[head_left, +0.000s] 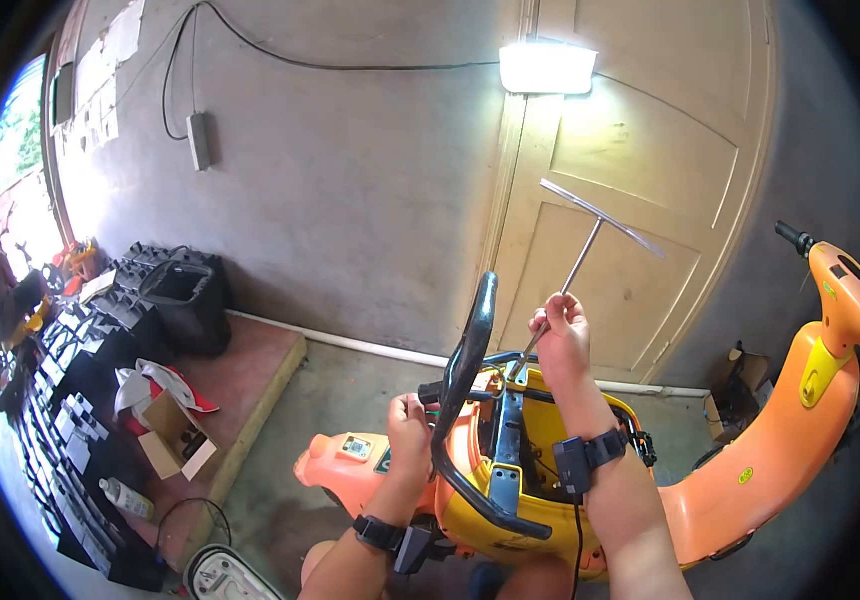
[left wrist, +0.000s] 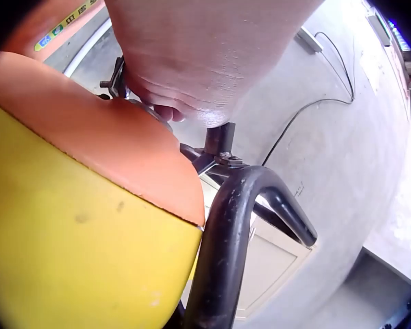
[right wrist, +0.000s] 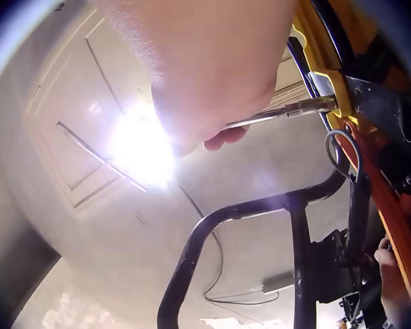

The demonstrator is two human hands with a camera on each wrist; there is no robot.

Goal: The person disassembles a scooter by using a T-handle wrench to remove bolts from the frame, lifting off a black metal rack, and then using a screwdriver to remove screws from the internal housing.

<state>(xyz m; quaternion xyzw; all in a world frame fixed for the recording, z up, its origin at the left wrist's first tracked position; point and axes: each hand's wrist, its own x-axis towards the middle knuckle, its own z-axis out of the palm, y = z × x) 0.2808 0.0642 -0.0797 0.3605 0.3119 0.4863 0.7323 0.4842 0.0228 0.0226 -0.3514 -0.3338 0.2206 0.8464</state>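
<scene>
Steel T-handle wrench (head_left: 575,262), centre frame, angles down into the yellow scooter (head_left: 470,505); the right hand (head_left: 562,335) wraps its fingers round the shaft. The left hand (head_left: 408,425) curls beside the black rack (head_left: 462,370), grip unclear. Tilted so, the socket might slip off.

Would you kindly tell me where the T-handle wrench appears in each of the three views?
Head: the T-handle wrench rises right of centre, gripped by the right hand.
Left wrist: not in it.
Right wrist: its shaft runs upper right from the hand; the crossbar is at left.
Shared landmark: the black rack tube.
</scene>
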